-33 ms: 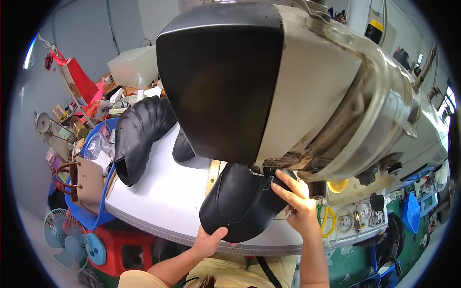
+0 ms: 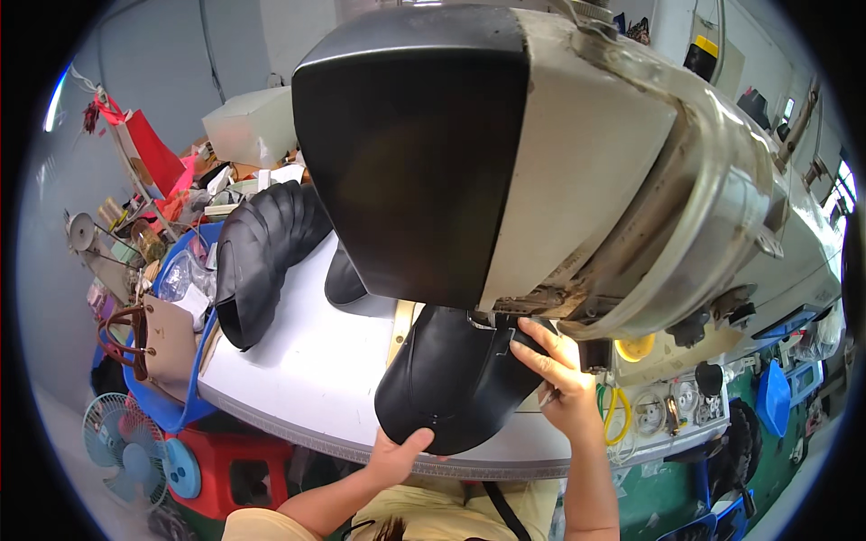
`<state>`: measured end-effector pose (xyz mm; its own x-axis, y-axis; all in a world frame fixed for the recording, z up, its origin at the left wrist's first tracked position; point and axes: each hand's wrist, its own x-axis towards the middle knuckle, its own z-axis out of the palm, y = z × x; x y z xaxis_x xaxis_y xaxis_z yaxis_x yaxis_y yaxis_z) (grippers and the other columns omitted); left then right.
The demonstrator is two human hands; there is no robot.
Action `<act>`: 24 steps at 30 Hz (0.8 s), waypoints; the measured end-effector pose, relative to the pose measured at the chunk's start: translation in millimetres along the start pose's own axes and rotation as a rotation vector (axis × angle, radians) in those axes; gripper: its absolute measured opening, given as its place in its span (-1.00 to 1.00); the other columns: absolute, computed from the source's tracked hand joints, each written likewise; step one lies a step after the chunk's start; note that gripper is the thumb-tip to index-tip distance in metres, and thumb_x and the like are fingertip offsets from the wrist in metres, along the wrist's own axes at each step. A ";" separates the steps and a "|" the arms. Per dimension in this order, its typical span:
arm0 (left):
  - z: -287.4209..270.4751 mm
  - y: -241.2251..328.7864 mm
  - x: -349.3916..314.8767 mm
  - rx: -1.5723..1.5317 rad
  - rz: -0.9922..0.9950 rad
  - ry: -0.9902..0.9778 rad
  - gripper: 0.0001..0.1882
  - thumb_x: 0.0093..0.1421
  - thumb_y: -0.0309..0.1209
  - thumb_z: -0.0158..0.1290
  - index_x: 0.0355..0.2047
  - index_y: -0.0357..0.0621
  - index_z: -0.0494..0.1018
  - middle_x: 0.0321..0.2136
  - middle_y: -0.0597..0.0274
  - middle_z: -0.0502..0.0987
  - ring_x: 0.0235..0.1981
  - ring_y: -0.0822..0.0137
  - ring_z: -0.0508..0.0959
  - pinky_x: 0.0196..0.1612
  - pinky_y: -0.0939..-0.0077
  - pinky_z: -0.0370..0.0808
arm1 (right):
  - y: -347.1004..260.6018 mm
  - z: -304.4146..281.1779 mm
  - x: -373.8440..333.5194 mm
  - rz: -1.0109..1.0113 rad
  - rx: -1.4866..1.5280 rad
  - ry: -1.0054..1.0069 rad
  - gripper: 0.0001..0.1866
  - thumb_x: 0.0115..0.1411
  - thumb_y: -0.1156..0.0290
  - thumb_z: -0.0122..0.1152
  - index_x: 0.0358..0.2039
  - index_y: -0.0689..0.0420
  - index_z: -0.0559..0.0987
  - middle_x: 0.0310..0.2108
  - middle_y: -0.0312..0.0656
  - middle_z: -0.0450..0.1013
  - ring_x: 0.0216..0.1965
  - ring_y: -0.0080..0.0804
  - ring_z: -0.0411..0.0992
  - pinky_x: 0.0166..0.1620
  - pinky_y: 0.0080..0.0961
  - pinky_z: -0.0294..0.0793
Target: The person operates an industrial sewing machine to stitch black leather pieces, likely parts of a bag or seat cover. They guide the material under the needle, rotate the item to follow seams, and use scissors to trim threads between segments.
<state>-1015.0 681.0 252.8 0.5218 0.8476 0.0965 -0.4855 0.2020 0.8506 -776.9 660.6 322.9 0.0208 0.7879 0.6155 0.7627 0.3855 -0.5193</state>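
Observation:
A rounded black leather-like shoe upper piece (image 2: 469,383) lies under the head of a sewing machine (image 2: 410,180). My left hand (image 2: 399,455) grips its near rounded edge, thumb on top and the other fingers mostly hidden beneath. On the piece's right side, close to the machine's foot, my right hand (image 2: 559,374) rests with two fingers stretched flat on the surface. Something small shows by its curled fingers, too unclear to name. Farther left on the white table (image 2: 289,379), a curved stack of similar black pieces (image 2: 262,252) overlaps. Another black piece (image 2: 347,281) lies partly behind the machine head.
A blue bin (image 2: 167,406) with a beige handbag (image 2: 169,343) stands left of the table, above a red stool (image 2: 225,478) and a fan (image 2: 126,442). Thread spools and clutter fill the far left. Small parts sit in a tray (image 2: 672,415) on the right.
My left thumb is slightly farther right along the near edge of the shoe upper piece. My right hand and the stack stay almost where they were.

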 end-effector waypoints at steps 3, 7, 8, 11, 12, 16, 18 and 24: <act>17.2 -10.5 -8.0 0.031 0.055 0.036 -0.76 0.24 -0.55 -0.09 -0.07 -0.34 0.29 -0.33 0.09 0.51 -0.44 0.33 0.53 -0.41 0.44 0.51 | 10.0 -4.8 4.2 0.008 0.100 -0.037 -0.31 -0.36 0.89 -0.13 -0.17 0.10 0.60 -0.02 -0.06 0.44 -0.02 -0.10 0.41 0.02 -0.40 0.35; 17.1 -15.4 -10.0 -0.047 0.010 0.007 -0.75 0.26 -0.52 -0.08 -0.07 -0.32 0.31 -0.29 0.10 0.52 -0.38 0.31 0.56 -0.36 0.43 0.55 | 13.7 -5.9 5.3 0.019 0.155 -0.062 -0.31 -0.36 0.88 -0.17 -0.18 0.11 0.60 -0.04 -0.02 0.44 0.00 -0.09 0.41 0.08 -0.38 0.30; 16.9 -16.3 -10.4 -0.050 0.008 0.014 -0.76 0.25 -0.51 -0.08 -0.07 -0.32 0.31 -0.29 0.10 0.52 -0.37 0.31 0.56 -0.36 0.43 0.56 | 12.3 -6.4 6.2 0.023 0.162 -0.063 -0.31 -0.35 0.88 -0.17 -0.18 0.11 0.60 -0.04 -0.02 0.44 0.00 -0.10 0.41 0.08 -0.37 0.30; 17.2 -18.1 -10.9 -0.053 0.012 0.026 -0.77 0.25 -0.51 -0.07 -0.09 -0.33 0.33 -0.29 0.10 0.52 -0.37 0.31 0.56 -0.36 0.44 0.56 | 8.8 -8.0 9.6 0.030 0.176 -0.066 -0.33 -0.31 0.87 -0.19 -0.18 0.10 0.61 -0.06 -0.03 0.45 0.00 -0.10 0.41 0.09 -0.36 0.29; 19.2 -18.1 -10.4 -0.051 0.019 0.023 -0.78 0.26 -0.51 -0.07 -0.10 -0.33 0.33 -0.30 0.11 0.52 -0.38 0.33 0.56 -0.37 0.46 0.54 | 10.7 -8.1 9.4 0.029 0.176 -0.067 -0.34 -0.30 0.87 -0.20 -0.18 0.10 0.61 -0.06 -0.03 0.45 -0.01 -0.10 0.41 0.09 -0.37 0.29; 26.8 -15.2 -1.6 0.067 0.117 -0.008 -0.83 0.27 -0.49 -0.09 -0.19 -0.33 0.37 -0.36 0.14 0.53 -0.44 0.39 0.52 -0.39 0.53 0.47 | 26.6 -3.7 7.5 0.037 0.107 -0.033 -0.43 -0.24 0.83 -0.19 -0.24 0.11 0.59 -0.19 -0.05 0.47 -0.13 -0.13 0.42 0.00 -0.41 0.31; 30.1 -9.7 3.7 0.128 0.095 -0.021 -0.84 0.28 -0.47 -0.10 -0.23 -0.33 0.38 -0.40 0.16 0.52 -0.46 0.41 0.50 -0.39 0.56 0.43 | 38.8 1.4 10.1 0.022 0.110 0.005 -0.66 -0.25 0.75 -0.03 -0.43 0.15 0.53 -0.43 -0.11 0.44 -0.38 -0.16 0.40 -0.26 -0.43 0.35; 35.8 -2.9 10.4 0.157 0.045 0.034 -0.80 0.29 -0.42 -0.11 -0.33 -0.31 0.44 -0.48 0.21 0.55 -0.49 0.45 0.50 -0.38 0.59 0.41 | 38.0 3.8 17.6 0.060 0.130 0.002 -0.70 -0.24 0.73 -0.04 -0.44 0.15 0.50 -0.49 -0.11 0.44 -0.43 -0.17 0.40 -0.30 -0.46 0.35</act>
<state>-983.0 671.6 269.9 0.4764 0.8708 0.1214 -0.3910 0.0862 0.9164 -749.9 691.0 311.8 0.0653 0.8108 0.5817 0.6698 0.3965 -0.6278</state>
